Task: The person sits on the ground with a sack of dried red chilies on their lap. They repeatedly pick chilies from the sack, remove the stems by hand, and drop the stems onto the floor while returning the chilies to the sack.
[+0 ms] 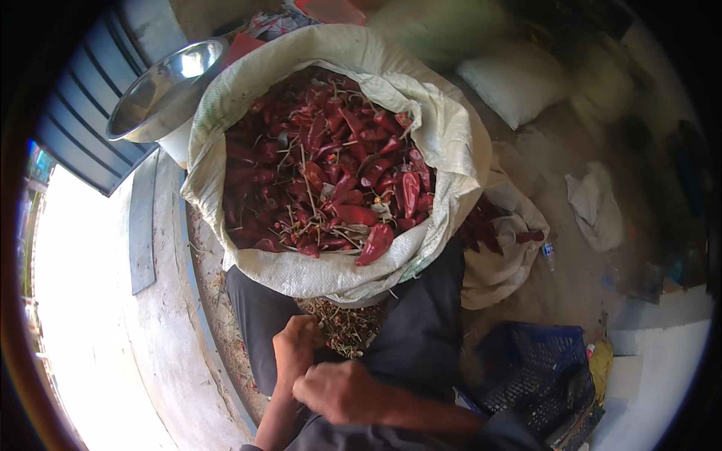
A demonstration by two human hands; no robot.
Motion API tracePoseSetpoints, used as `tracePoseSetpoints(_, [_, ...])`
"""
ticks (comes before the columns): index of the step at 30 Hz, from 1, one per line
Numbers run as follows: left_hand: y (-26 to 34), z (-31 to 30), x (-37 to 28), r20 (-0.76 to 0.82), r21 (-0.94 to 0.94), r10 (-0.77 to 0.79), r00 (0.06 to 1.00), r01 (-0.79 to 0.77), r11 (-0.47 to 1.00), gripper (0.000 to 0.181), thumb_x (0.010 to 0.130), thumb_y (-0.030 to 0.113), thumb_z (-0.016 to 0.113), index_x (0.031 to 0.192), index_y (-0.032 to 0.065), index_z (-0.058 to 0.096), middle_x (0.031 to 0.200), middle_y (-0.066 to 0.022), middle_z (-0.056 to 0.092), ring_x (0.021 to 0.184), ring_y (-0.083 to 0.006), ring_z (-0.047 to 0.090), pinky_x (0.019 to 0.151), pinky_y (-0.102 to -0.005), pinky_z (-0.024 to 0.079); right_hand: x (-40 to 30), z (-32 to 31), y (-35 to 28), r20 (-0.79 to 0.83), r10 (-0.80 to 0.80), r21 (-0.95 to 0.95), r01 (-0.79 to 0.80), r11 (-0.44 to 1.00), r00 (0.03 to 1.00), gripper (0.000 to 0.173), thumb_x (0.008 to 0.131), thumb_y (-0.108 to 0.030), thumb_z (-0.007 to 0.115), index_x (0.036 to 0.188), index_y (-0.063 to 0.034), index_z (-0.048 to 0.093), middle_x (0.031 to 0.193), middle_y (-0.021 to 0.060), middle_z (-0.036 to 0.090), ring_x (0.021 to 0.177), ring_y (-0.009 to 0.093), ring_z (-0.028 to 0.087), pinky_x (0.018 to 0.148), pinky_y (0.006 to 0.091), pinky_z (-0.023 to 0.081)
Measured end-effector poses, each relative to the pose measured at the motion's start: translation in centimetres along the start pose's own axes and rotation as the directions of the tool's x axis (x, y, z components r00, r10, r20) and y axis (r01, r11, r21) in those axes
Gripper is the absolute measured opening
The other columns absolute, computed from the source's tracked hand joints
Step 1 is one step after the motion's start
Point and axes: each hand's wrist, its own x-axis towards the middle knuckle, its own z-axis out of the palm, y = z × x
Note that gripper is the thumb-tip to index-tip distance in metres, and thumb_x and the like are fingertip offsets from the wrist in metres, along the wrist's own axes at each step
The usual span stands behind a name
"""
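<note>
A white woven sack (pixel 271 276) with its rim rolled outward stands before me, against my knees. Dried red chili peppers (pixel 338 169) fill it, many with stems, along with some pale leaf scraps. My left hand (pixel 298 343) is over my lap, its fingers curled towards my left thigh. Just below it in the picture, my right hand (pixel 341 390) lies across my left wrist, curled and slightly blurred. Whether the two touch, or either hand holds anything, I cannot tell. Loose stems and debris (pixel 341 327) lie between my legs, below the sack.
A shiny metal basin (pixel 166 93) rests on a pale container at the upper left. On the right are another sack (pixel 502 276) with red peppers, a plastic bottle (pixel 548 253) and a blue plastic crate (pixel 536 366). A stuffed white sack (pixel 516 82) lies behind.
</note>
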Motion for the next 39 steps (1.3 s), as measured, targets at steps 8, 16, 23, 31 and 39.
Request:
tracePoseSetpoints(8, [11.6, -1.8, 5.9, -0.234, 0.512, 0.525, 0.818, -0.355, 0.782, 0.017, 0.087, 0.009, 0.076, 0.102, 0.0008, 0.071, 0.091, -0.0187, 0.071, 0.08, -0.0346, 0.07, 0.069, -0.0409, 0.054, -0.9, -2.4, 3.7, 0.171, 0.566, 0.788, -0.457, 0.413, 0.807, 0.016, 0.105, -0.018, 0.064, 0.104, -0.0032, 0.058, 0.075, 0.0, 0.058, 0.063, 0.005, 0.056, 0.057, 0.022, 0.048])
tracePoseSetpoints(16, [12.6, -1.8, 18.3, -0.289, 0.752, 0.596, 0.749, -0.207, 0.626, 0.015, 0.088, 0.015, 0.076, 0.098, 0.0038, 0.072, 0.096, -0.0176, 0.072, 0.085, -0.0388, 0.069, 0.074, -0.0443, 0.053, 0.2, -2.2, 3.8, 0.009, 0.575, 0.8, -0.351, 0.487, 0.818, 0.018, 0.103, -0.018, 0.068, 0.105, -0.0035, 0.059, 0.077, 0.0005, 0.062, 0.064, 0.005, 0.058, 0.056, 0.0228, 0.047])
tracePoseSetpoints(23, [12.4, -3.1, 14.3, -0.466, 0.465, 0.625, 0.626, -0.428, 0.775, 0.009, 0.087, 0.011, 0.077, 0.095, 0.0051, 0.076, 0.092, -0.0101, 0.074, 0.08, -0.027, 0.071, 0.074, -0.0369, 0.054, 0.5, -3.2, 4.6, -0.348, 0.442, 0.305, -0.347, 0.887, 0.827, 0.017, 0.097, -0.014, 0.072, 0.108, -0.0038, 0.063, 0.086, 0.0076, 0.068, 0.07, 0.016, 0.066, 0.06, 0.0296, 0.052])
tracePoseSetpoints(31, [11.9, -0.9, 1.6, -0.115, 0.31, 0.651, 0.751, -0.595, 0.741, 0.015, 0.079, 0.003, 0.081, 0.088, 0.0042, 0.069, 0.083, -0.0086, 0.072, 0.072, -0.025, 0.07, 0.064, -0.0329, 0.054, 3.6, -5.8, 3.3, -0.343, 0.04, -0.381, -0.178, 0.907, 0.938, 0.032, 0.085, -0.016, 0.079, 0.111, -0.0048, 0.064, 0.105, 0.0096, 0.07, 0.082, 0.025, 0.071, 0.07, 0.0367, 0.058])
tracePoseSetpoints(39, [10.0, 0.0, 0.2, 0.09, 0.502, 0.838, 0.538, -0.751, 0.429, 0.021, 0.077, 0.003, 0.078, 0.09, 0.0077, 0.063, 0.079, -0.0071, 0.066, 0.063, -0.026, 0.061, 0.057, -0.0379, 0.048, 0.3, -2.3, 4.2, -0.184, 0.272, -0.207, -0.308, 0.929, 0.945, 0.033, 0.086, -0.013, 0.075, 0.113, -0.005, 0.06, 0.093, 0.0105, 0.068, 0.082, 0.03, 0.07, 0.071, 0.0414, 0.057])
